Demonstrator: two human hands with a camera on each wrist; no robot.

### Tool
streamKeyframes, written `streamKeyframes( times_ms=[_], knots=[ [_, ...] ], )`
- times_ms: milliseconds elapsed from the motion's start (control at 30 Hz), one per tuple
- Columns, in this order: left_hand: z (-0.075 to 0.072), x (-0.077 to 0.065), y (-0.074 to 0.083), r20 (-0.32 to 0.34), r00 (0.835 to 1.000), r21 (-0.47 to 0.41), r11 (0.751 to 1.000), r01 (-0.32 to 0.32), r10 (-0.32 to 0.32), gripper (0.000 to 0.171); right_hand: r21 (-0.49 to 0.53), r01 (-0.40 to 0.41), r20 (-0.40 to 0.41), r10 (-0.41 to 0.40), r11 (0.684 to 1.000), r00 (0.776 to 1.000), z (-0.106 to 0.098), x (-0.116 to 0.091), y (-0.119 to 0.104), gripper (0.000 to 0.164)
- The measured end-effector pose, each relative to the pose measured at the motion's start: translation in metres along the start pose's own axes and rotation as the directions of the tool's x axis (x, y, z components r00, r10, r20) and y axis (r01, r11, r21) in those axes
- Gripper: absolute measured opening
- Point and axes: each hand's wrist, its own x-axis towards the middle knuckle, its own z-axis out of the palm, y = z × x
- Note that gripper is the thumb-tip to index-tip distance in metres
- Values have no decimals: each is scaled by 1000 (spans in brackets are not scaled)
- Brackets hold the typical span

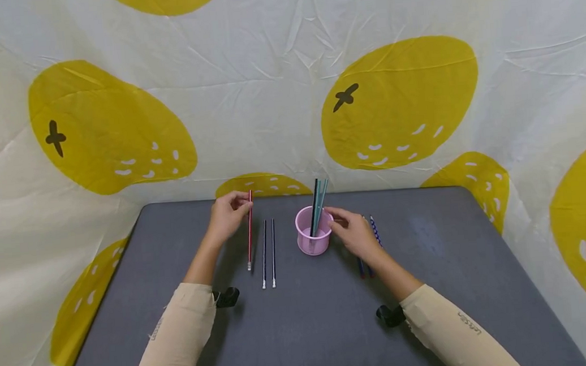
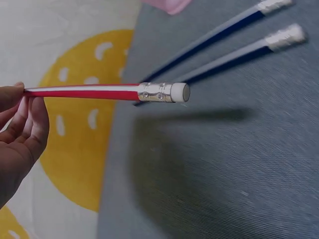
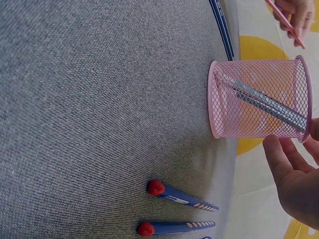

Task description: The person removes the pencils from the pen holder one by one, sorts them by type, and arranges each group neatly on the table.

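My left hand [image 1: 228, 215] pinches a red pencil [image 1: 250, 231] near its far end, between thumb and fingers. In the left wrist view the red pencil [image 2: 84, 92] has a white stripe, a silver ferrule and a white eraser that points away from the hand, above the table. My right hand [image 1: 355, 232] grips the rim of a pink mesh pencil cup [image 1: 314, 245] from the right side, with thumb at the rim and fingers along the outer wall. Inside the upright cup lean teal pencils [image 1: 321, 203] and a black one [image 1: 314, 201].
Two dark blue pencils [image 1: 264, 256] with white erasers lie on the grey table [image 1: 308, 329] between the left hand and the cup. Blue pencils [image 3: 182, 198] with red ends lie right of the cup, partly under the right forearm. A lemon-print cloth [image 1: 258, 123] hangs behind.
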Motion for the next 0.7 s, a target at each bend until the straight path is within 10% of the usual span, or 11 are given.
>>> streamKeyframes(
  times_ms=[700],
  knots=[
    [13, -11, -54, 119, 973, 10, 980, 198, -197, 22, -24, -13, 10, 14, 1000, 1000, -3, 3, -3, 37]
  ],
)
